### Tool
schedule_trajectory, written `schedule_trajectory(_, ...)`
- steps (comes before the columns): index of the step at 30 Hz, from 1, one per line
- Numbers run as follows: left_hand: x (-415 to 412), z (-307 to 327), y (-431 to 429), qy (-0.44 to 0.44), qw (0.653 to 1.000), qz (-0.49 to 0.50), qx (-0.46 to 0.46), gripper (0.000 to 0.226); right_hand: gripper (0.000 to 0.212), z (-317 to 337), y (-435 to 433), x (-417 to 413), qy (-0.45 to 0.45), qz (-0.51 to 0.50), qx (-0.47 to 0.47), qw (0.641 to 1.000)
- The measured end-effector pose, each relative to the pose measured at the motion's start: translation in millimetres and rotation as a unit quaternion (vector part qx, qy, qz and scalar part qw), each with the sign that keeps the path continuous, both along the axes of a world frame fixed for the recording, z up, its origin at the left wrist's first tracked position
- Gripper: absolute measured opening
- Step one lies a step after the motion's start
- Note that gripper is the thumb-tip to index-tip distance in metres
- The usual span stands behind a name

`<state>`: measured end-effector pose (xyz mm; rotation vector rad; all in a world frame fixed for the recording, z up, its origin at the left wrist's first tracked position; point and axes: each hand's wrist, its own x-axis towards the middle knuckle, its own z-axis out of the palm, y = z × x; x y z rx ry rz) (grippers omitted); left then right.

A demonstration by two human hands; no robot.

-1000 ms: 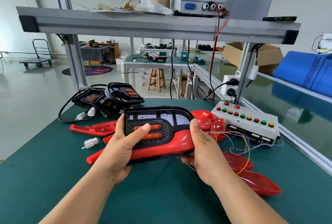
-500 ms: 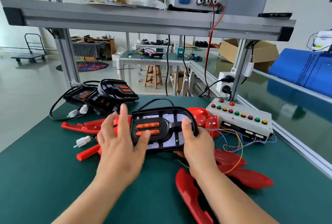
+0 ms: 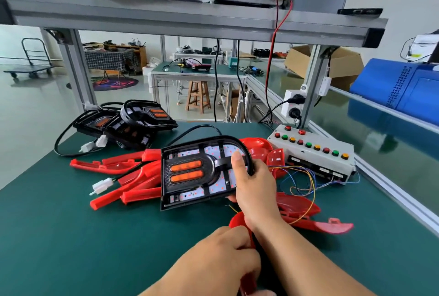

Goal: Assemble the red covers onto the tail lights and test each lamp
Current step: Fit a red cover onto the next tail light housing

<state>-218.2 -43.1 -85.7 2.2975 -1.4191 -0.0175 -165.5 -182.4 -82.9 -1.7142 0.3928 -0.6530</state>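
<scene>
I see R hand (image 3: pixel 255 191) gripping black tail light (image 3: pixel 197 172) at its 3 o'clock end; L hand (image 3: pixel 221 262), at 6 o'clock, curls round red cover (image 3: pixel 237 221).

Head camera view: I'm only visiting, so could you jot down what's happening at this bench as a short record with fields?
right hand grip: holds black tail light by its rounded end, thumb on top
left hand grip: curled round a red cover below the right wrist
tail light state: uncovered, orange strips and circuit board showing
spare covers: heaped on green table beside the light
button box: at right, coloured wires trailing
other tail lights: black, far left
</scene>
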Motion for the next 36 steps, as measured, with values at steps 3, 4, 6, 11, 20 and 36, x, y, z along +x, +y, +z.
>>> schedule_trajectory(3, 4.0, 3.7, 7.0, 0.017, 1.000, 0.025, 0.003, 0.060, 0.056, -2.1, 0.4, 0.9, -0.008, 0.001, 0.016, 1.000)
schedule_trajectory(4, 6.8, 7.1, 11.6, 0.043, 0.999, 0.032, 0.001, 0.055, 0.058, -2.4, 0.4, 1.5, -0.008, 0.003, 0.022, 1.000)
schedule_trajectory(6, 13.0, 12.3, 20.7, 0.071, 0.997, 0.033, 0.009, 0.035, 0.059, -4.0, -0.8, 3.7, -0.003, 0.001, 0.023, 1.000)
schedule_trajectory(11, 36.0, 31.7, 52.3, 0.100, 0.993, 0.049, 0.041, 0.041, 0.063, -7.1, -4.0, 9.1, -0.017, -0.006, 0.031, 0.999)
schedule_trajectory(20, 53.0, 45.4, 64.8, 0.353, 0.923, -0.001, -0.154, 0.059, 0.044, -4.3, -7.3, 10.5, -0.011, 0.049, 0.170, 0.984)
schedule_trajectory(36, 67.0, 37.7, 43.2, -0.130, 0.969, 0.155, -0.139, 0.040, 0.044, 2.0, -0.5, 3.4, -0.005, 0.106, 0.203, 0.973)
